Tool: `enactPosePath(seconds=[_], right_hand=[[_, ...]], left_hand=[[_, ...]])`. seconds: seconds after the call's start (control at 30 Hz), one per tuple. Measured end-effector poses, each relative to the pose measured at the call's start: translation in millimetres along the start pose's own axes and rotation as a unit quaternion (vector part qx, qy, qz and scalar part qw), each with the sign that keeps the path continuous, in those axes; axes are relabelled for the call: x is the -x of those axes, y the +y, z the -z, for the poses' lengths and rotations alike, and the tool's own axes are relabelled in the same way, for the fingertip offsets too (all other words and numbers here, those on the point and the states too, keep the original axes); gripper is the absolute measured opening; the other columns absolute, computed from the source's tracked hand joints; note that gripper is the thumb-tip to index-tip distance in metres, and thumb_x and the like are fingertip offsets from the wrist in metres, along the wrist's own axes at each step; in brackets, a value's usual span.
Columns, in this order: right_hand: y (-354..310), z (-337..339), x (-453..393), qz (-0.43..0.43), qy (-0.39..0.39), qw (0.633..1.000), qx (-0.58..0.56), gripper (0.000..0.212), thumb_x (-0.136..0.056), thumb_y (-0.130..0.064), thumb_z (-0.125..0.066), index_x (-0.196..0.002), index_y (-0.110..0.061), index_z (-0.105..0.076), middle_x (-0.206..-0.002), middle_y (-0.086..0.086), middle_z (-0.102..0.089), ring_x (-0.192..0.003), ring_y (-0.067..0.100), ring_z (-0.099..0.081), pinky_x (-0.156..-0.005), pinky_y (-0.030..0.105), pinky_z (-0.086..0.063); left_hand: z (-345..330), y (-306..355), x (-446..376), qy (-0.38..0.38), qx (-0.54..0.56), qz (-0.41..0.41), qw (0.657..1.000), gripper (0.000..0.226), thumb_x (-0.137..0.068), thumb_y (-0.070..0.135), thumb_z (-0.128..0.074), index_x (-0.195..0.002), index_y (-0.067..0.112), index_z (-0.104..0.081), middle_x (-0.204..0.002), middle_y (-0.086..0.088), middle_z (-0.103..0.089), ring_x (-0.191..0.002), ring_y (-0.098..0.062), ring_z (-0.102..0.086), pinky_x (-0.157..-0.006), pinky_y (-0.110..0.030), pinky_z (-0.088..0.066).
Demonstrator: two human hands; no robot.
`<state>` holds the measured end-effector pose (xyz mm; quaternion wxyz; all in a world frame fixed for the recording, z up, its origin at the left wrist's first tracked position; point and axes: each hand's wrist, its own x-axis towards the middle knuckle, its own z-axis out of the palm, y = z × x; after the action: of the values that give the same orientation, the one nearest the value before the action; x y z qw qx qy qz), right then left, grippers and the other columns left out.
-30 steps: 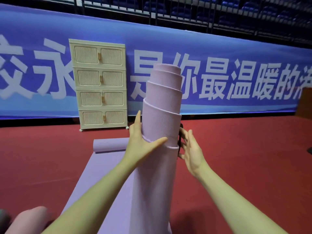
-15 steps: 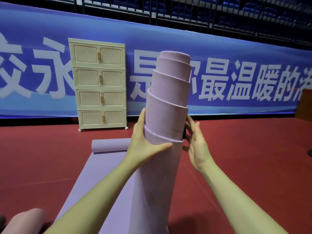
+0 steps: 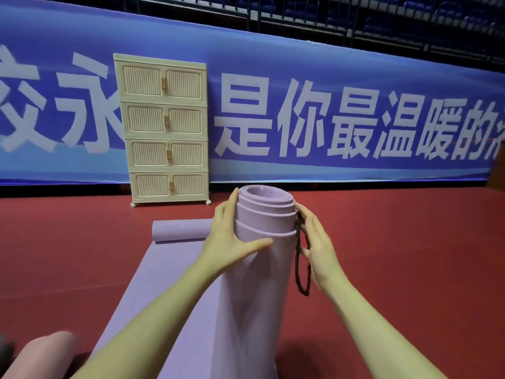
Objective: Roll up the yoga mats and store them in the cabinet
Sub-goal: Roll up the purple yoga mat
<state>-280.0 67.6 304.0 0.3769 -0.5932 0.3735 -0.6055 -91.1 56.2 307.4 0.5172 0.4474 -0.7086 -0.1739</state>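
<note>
The rolled mat (image 3: 254, 283) is held upright on the red floor (image 3: 396, 255), gripped near its top by the left hand (image 3: 232, 239). A black cord (image 3: 300, 258) is pinched against its side by the right hand (image 3: 319, 250). The cabinet (image 3: 164, 129) stands well beyond, doors closed.

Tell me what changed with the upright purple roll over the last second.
The telescoped inner layers of the upright rolled mat went down into the roll, so its top now sits nearly flush. The left hand kept gripping the roll near its top; the right hand stayed beside it with the black cord. The half-rolled mat on the floor and the cabinet, doors closed, did not move.
</note>
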Motion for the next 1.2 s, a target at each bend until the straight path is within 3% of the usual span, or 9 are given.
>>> enactPosePath(seconds=[0.13, 0.3, 0.4, 0.5, 0.63, 0.8, 0.87, 0.97, 1.2], right_hand=[[9, -1, -3, 0.006, 0.015, 1.000, 0.009, 0.034, -0.100, -0.045, -0.036, -0.130, -0.041, -0.052, -0.138, -0.020, -0.047, -0.127, -0.002, -0.043, -0.108, 0.046, -0.037], [-2, -9, -5, 0.019, 0.013, 0.997, -0.072, 0.046, -0.093, -0.054, -0.036, -0.126, -0.033, -0.058, -0.131, -0.011, -0.057, -0.126, 0.011, -0.049, -0.103, 0.042, -0.039], [-18, -10, -14, 0.044, -0.006, 0.994, -0.104, 0.050, -0.093, -0.055, -0.035, -0.129, -0.028, -0.055, -0.129, -0.009, -0.060, -0.123, 0.010, -0.052, -0.106, 0.045, -0.038], [-20, -11, -27, 0.044, -0.018, 0.998, -0.033, 0.055, -0.089, -0.068, -0.032, -0.128, -0.039, -0.056, -0.137, -0.010, -0.053, -0.130, 0.011, -0.044, -0.109, 0.050, -0.033], [-7, -14, -29, -0.021, -0.048, 0.998, 0.027, 0.059, -0.091, -0.065, -0.020, -0.117, -0.037, -0.065, -0.139, -0.017, -0.047, -0.133, 0.003, -0.037, -0.107, 0.048, -0.034], [2, -24, -24, 0.038, -0.062, 0.992, 0.100, 0.036, -0.103, -0.031, -0.029, -0.111, -0.032, -0.064, -0.125, -0.018, -0.054, -0.109, -0.021, -0.043, -0.093, 0.013, -0.036], [4, -27, -27, 0.082, -0.043, 0.989, 0.118, 0.025, -0.100, -0.020, -0.044, -0.106, -0.030, -0.065, -0.118, -0.011, -0.058, -0.105, -0.018, -0.048, -0.089, 0.003, -0.033], [6, -30, -29, 0.123, 0.032, 0.986, 0.109, 0.024, -0.092, -0.007, -0.058, -0.099, -0.027, -0.068, -0.109, -0.003, -0.065, -0.101, -0.003, -0.058, -0.086, 0.010, -0.040], [9, -10, -26, 0.119, 0.176, 0.968, 0.131, 0.021, -0.094, -0.006, -0.051, -0.104, -0.023, -0.058, -0.082, -0.005, -0.069, -0.064, 0.014, -0.065, -0.072, 0.029, -0.052]], left_hand=[[-3, 1, -2, -0.012, -0.028, -0.011, 0.999, 0.119, -0.043, 0.065, -0.075, -0.140, 0.055, -0.007, -0.138, 0.017, -0.022, -0.130, 0.002, -0.027, -0.102, -0.024, -0.030], [-2, 2, -6, 0.014, 0.034, -0.045, 0.998, 0.112, -0.052, 0.038, -0.091, -0.142, 0.045, -0.024, -0.141, 0.020, -0.038, -0.132, 0.000, -0.035, -0.106, -0.032, -0.039], [8, 7, -12, 0.047, 0.044, -0.053, 0.996, 0.113, -0.052, 0.034, -0.092, -0.141, 0.046, -0.024, -0.142, 0.019, -0.037, -0.132, 0.004, -0.034, -0.105, -0.020, -0.035], [17, 6, -15, 0.045, 0.009, -0.063, 0.997, 0.117, -0.051, 0.045, -0.088, -0.146, 0.039, -0.020, -0.144, 0.015, -0.031, -0.133, 0.004, -0.029, -0.097, -0.008, -0.028], [16, -13, -10, 0.015, -0.111, -0.061, 0.992, 0.107, -0.052, 0.075, -0.065, -0.144, 0.047, -0.019, -0.152, 0.016, -0.017, -0.139, -0.010, -0.024, -0.102, -0.030, -0.035], [15, -38, -14, 0.008, -0.245, -0.072, 0.967, 0.092, -0.061, 0.081, -0.049, -0.137, 0.031, -0.045, -0.147, 0.010, -0.036, -0.140, -0.035, -0.023, -0.111, -0.059, -0.020], [17, -42, -19, 0.037, -0.287, -0.129, 0.949, 0.080, -0.066, 0.075, -0.051, -0.127, 0.024, -0.055, -0.134, 0.005, -0.050, -0.136, -0.041, -0.029, -0.104, -0.065, -0.022], [15, -40, -21, 0.067, -0.270, -0.147, 0.949, 0.066, -0.072, 0.068, -0.053, -0.113, 0.017, -0.060, -0.123, 0.003, -0.058, -0.131, -0.039, -0.038, -0.100, -0.062, -0.031], [1, -31, -18, 0.126, -0.322, -0.166, 0.924, 0.047, -0.082, 0.054, -0.046, -0.107, 0.018, -0.065, -0.098, -0.002, -0.063, -0.110, -0.050, -0.052, -0.080, -0.053, -0.052]])
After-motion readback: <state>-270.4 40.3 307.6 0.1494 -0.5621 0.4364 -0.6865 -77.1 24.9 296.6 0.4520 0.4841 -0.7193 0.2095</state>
